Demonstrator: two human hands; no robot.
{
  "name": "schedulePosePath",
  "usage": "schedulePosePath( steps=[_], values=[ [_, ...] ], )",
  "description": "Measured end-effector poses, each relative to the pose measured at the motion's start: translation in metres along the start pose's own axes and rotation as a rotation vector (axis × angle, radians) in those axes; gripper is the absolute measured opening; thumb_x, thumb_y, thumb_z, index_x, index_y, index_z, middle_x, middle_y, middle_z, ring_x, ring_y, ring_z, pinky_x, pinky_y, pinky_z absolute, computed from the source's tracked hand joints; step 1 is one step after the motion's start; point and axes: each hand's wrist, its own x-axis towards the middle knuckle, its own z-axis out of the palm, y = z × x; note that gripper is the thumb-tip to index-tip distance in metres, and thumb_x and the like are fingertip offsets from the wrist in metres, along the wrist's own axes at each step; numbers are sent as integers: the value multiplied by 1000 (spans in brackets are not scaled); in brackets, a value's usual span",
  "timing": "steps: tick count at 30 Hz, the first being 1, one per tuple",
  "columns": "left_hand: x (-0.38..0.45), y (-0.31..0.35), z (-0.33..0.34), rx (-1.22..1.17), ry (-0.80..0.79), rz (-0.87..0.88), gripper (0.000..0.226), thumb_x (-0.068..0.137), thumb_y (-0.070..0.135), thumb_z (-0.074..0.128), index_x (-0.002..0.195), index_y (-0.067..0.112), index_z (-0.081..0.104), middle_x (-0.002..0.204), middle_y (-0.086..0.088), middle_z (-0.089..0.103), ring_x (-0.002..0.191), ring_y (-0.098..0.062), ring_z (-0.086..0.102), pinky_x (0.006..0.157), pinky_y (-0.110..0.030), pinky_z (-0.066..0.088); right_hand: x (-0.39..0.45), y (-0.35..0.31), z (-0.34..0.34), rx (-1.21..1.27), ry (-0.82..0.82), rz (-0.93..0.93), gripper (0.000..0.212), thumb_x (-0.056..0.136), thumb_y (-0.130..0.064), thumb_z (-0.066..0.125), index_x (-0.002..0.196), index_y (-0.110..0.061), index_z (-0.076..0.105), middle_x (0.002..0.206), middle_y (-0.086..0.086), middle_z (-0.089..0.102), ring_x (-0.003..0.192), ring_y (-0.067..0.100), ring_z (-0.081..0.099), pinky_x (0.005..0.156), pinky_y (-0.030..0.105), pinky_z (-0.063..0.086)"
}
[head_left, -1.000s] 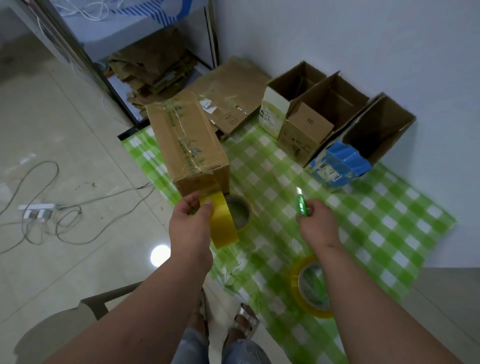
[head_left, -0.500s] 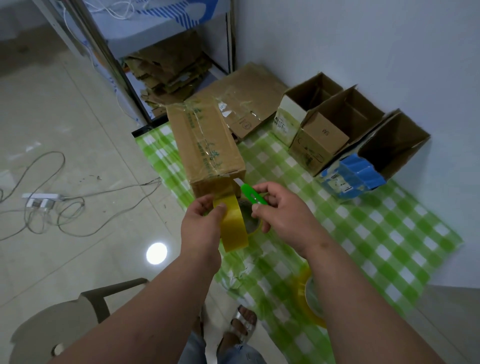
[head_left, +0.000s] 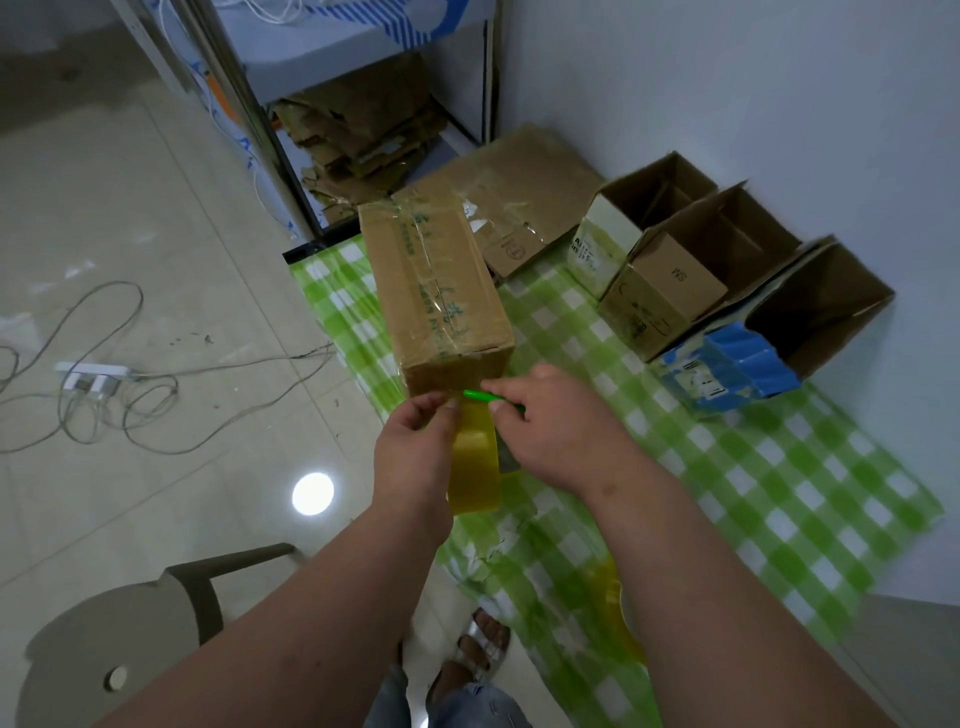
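Hands meet at the centre of the view, over the near end of a long sealed cardboard box (head_left: 431, 291) that lies at 12 o'clock on a green checked cloth (head_left: 779, 493). Left hand (head_left: 415, 447) has fingers and thumb curled round a roll of yellow packing tape (head_left: 475, 467), held on edge just below the box end, with a short strip seeming to run up to the cardboard. Right hand (head_left: 561, 431) pinches a slim green cutter (head_left: 480, 396), its tip laid across the tape close to the box. The roll looks light and stiff, best held by its outer band as it is now. The loose strip is probably thin, sticky and quick to fold on itself, so it likely needs to stay taut for the cut. The cutter is small and smooth, and is best gripped well back from its tip. At 2 o'clock, against the wall, three open boxes stand side by side: a white-sided one (head_left: 602, 249), a plain brown one (head_left: 654, 306) and a blue-fronted one (head_left: 737, 364). What shows of their insides looks empty. Flattened cardboard (head_left: 524, 208) lies at 1 o'clock. A second yellow roll (head_left: 613, 597) sits at 5 o'clock, partly hidden by the right forearm. A power strip (head_left: 93, 371) with cables lies at 9 o'clock and a stool (head_left: 104, 639) at 7 o'clock.
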Motion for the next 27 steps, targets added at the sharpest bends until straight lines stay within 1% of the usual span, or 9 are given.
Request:
schedulePosePath(
  steps=[3, 6, 9, 12, 14, 16, 19, 23, 27],
  values=[
    [0, 0, 1, 5, 13, -4, 13, 88, 21, 71, 78, 28, 69, 92, -5, 69, 81, -25, 62, 63, -35, 51, 3, -5, -1, -106, -14, -8, 40, 99, -36, 43, 136, -30, 57, 96, -5, 38, 91, 19, 55, 77, 32, 48],
    [-1, 1, 2, 7, 27, -17, 19, 88, 22, 72, 71, 30, 70, 91, -6, 70, 82, -27, 62, 70, -42, 51, 6, -10, -1, -169, 2, -10, 40, 98, -36, 43, 135, -30, 58, 95, -4, 37, 98, 24, 58, 76, 34, 48],
    [0, 2, 4, 1, 24, -20, 16, 88, 21, 72, 74, 27, 69, 90, -7, 70, 81, -27, 62, 70, -42, 52, 7, -14, -2, -200, 33, -4, 37, 97, -36, 44, 129, -28, 62, 95, -2, 43, 94, 24, 57, 75, 37, 51],
    [0, 3, 4, 5, 27, -18, 16, 88, 21, 71, 74, 26, 68, 91, -8, 70, 80, -27, 62, 70, -42, 51, 6, -14, -3, -210, 77, -9, 34, 96, -36, 45, 120, -23, 66, 93, -1, 46, 81, 19, 51, 68, 35, 49],
    [2, 3, 3, 8, 29, -21, 16, 89, 20, 71, 74, 25, 67, 88, -7, 69, 77, -26, 61, 66, -40, 51, 5, -14, -3, -212, 100, -17, 33, 96, -35, 46, 117, -21, 67, 92, -1, 46, 78, 18, 49, 65, 33, 47],
    [2, 3, 3, 2, 27, -24, 16, 89, 18, 70, 75, 23, 65, 81, -5, 68, 67, -21, 60, 55, -31, 50, 5, -17, -3, -215, 110, -18, 32, 96, -35, 47, 117, -20, 67, 95, 1, 50, 80, 21, 54, 66, 34, 48],
    [2, 5, 4, 12, 33, -9, 17, 89, 18, 69, 74, 22, 63, 72, -1, 63, 55, -14, 53, 41, -23, 40, 6, -21, -2, -210, 101, -4, 33, 96, -34, 47, 118, -20, 67, 103, 4, 53, 88, 25, 59, 72, 37, 51],
    [4, 7, 6, 23, 32, -6, 19, 90, 20, 68, 72, 22, 62, 70, 0, 61, 58, -15, 50, 44, -25, 36, 9, -23, -2, -224, 92, 8, 33, 95, -32, 48, 121, -20, 65, 108, 5, 53, 93, 27, 59, 73, 35, 47],
    [4, 7, 4, 34, 22, -8, 18, 90, 16, 67, 73, 21, 63, 69, -1, 63, 54, -15, 53, 39, -22, 39, 12, -23, -1, -245, 75, 10, 32, 95, -31, 49, 121, -21, 65, 111, 5, 53, 93, 27, 59, 68, 32, 40]
  ],
)
